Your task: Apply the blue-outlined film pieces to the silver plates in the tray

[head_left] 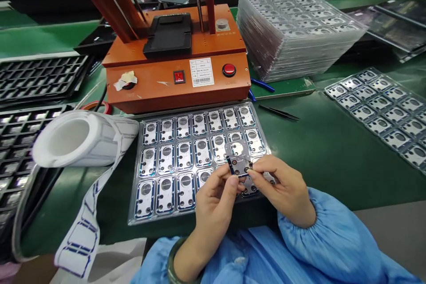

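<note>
Over the front right part of a clear blister tray (135, 206), both hands hold a small rectangular panel (240, 167) with round holes and dark edges. My left hand (216, 204) grips its lower left edge between thumb and fingers. At its right edge my right hand (282, 188) is closed in a pinch. A thin dark line crosses the panel near those fingertips; whether it is a separate strip I cannot make out. Similar silver and blue panels (184, 151) lie in rows in the tray pockets, and the hands hide some of them.
Behind the tray stands an orange press (176, 84) with a red button (229, 70). A label roll (76, 140) trails its strip at left, beside black trays (36, 77). At right are tweezers (278, 112), blue-handled pliers (262, 84), stacked clear trays (296, 53) and another filled tray (379, 102).
</note>
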